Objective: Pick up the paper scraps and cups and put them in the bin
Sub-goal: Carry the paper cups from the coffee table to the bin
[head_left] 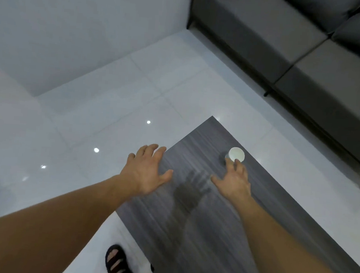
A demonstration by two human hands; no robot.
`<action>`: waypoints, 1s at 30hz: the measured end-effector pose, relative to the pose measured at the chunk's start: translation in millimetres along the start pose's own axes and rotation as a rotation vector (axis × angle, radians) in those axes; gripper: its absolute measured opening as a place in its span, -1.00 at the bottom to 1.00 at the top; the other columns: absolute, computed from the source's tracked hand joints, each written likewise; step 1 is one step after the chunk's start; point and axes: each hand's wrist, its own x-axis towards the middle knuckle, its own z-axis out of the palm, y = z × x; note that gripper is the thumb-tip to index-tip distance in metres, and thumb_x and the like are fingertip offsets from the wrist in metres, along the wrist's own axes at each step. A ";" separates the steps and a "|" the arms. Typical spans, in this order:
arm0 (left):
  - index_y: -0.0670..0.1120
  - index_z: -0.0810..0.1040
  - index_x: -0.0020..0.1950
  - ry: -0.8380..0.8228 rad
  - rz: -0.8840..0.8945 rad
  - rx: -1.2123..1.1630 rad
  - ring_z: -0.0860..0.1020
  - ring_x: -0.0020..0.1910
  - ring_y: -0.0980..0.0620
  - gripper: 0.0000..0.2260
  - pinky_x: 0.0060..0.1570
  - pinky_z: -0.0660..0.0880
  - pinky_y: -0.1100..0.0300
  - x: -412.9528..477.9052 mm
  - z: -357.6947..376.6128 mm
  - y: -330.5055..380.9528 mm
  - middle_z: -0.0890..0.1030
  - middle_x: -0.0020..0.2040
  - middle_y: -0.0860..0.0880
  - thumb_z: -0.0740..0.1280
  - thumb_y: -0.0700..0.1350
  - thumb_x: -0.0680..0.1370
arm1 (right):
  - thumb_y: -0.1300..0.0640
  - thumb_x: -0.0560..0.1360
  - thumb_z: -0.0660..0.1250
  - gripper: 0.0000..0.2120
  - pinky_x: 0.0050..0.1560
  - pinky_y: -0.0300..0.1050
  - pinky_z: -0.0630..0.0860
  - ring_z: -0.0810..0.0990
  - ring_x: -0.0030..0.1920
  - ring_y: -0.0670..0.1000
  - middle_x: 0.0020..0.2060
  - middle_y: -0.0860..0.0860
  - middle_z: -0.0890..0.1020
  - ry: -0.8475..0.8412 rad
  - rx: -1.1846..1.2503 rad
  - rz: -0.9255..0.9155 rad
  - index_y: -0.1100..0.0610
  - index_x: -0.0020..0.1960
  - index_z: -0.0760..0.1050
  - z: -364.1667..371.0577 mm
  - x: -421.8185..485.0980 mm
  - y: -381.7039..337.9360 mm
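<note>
A white paper cup (236, 154) stands upright near the far corner of the grey wood-grain table (189, 233). My right hand (233, 180) is stretched out just in front of the cup, fingers spread, with the fingertips at the cup's near side; I cannot tell if they touch it. My left hand (145, 170) hovers flat with spread fingers over the table's left edge and holds nothing. No paper scraps and no bin are in view.
A dark grey sofa (298, 48) stands beyond the table at the upper right. White glossy floor tiles (112, 121) surround the table, with a white wall at the upper left. My sandalled foot (118, 264) shows by the table's near left side.
</note>
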 end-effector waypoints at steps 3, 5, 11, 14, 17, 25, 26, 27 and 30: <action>0.02 0.03 0.55 -0.009 0.019 -0.071 0.09 0.51 -0.04 -0.32 0.44 0.16 -0.05 39.6 21.6 16.8 0.12 0.54 -0.03 0.12 0.29 0.53 | -0.18 0.52 0.27 -0.25 0.42 0.19 0.23 -0.04 0.54 0.19 0.56 0.07 -0.01 0.038 -0.002 0.029 -0.05 0.58 -0.03 5.0 59.0 21.0; 0.00 0.05 0.55 -0.014 0.029 -0.112 0.12 0.50 -0.01 -0.32 0.44 0.16 -0.02 55.4 37.3 21.9 0.14 0.53 -0.02 0.15 0.27 0.53 | -0.12 0.52 0.30 -0.25 0.40 0.23 0.27 -0.03 0.53 0.21 0.56 0.09 -0.02 0.057 0.013 0.049 -0.04 0.57 -0.01 9.6 93.9 33.6; 0.00 0.06 0.56 -0.076 -0.020 -0.173 0.16 0.48 0.00 -0.30 0.44 0.18 0.06 70.3 75.7 8.8 0.18 0.52 0.00 0.20 0.26 0.52 | 0.00 0.50 0.37 -0.22 0.36 0.29 0.33 0.00 0.51 0.26 0.55 0.06 -0.05 0.010 -0.001 0.040 -0.05 0.57 0.00 33.0 160.0 51.4; -0.01 0.07 0.55 -0.076 -0.058 -0.214 0.19 0.47 -0.01 -0.30 0.43 0.20 0.08 66.6 82.5 -2.0 0.21 0.52 -0.01 0.22 0.25 0.52 | 0.05 0.52 0.36 -0.31 0.34 0.21 0.32 0.15 0.44 0.31 0.53 0.14 0.04 -0.017 0.032 0.040 -0.01 0.55 0.10 49.1 167.4 50.4; 0.00 0.06 0.55 -0.076 -0.107 -0.250 0.19 0.47 0.00 -0.26 0.43 0.22 0.08 54.5 81.2 -12.1 0.20 0.51 -0.01 0.29 0.23 0.49 | -0.01 0.50 0.37 -0.33 0.24 0.13 0.40 0.39 0.28 0.31 0.38 0.20 0.28 -0.029 0.109 -0.021 0.05 0.53 0.19 65.4 150.0 24.5; 0.07 0.04 0.55 -0.012 -0.308 -0.404 0.25 0.44 0.00 -0.18 0.38 0.31 0.07 -20.9 46.3 -61.4 0.21 0.50 0.02 0.44 0.12 0.43 | -0.24 0.33 0.40 -0.28 0.16 -0.18 0.47 0.51 0.21 -0.08 0.20 -0.17 0.50 -0.498 0.667 -0.419 -0.18 0.43 0.26 91.5 6.6 -151.3; 0.07 0.05 0.54 0.010 -0.346 -0.430 0.27 0.42 0.00 -0.17 0.37 0.33 0.07 -40.6 40.3 -71.2 0.23 0.49 0.03 0.46 0.11 0.42 | -0.29 0.32 0.38 -0.25 0.15 -0.19 0.50 0.52 0.19 -0.11 0.20 -0.17 0.49 -0.568 0.661 -0.481 -0.18 0.45 0.24 92.7 -16.5 -170.9; 0.07 0.07 0.54 0.032 -0.383 -0.458 0.30 0.41 0.01 -0.17 0.35 0.34 0.08 -61.2 35.4 -80.6 0.26 0.48 0.03 0.46 0.11 0.41 | -0.32 0.32 0.36 -0.24 0.12 -0.22 0.52 0.53 0.18 -0.14 0.21 -0.19 0.50 -0.623 0.642 -0.545 -0.20 0.45 0.22 94.1 -38.8 -186.3; 0.04 0.20 0.49 0.100 -0.475 -0.515 0.44 0.27 0.06 -0.26 0.20 0.42 0.22 -132.2 27.0 -107.1 0.40 0.38 0.03 0.46 0.10 0.40 | -0.31 0.35 0.37 -0.30 -0.02 -0.36 0.51 0.56 0.10 -0.25 0.16 -0.24 0.54 -0.748 0.567 -0.730 -0.28 0.43 0.21 94.4 -102.9 -222.4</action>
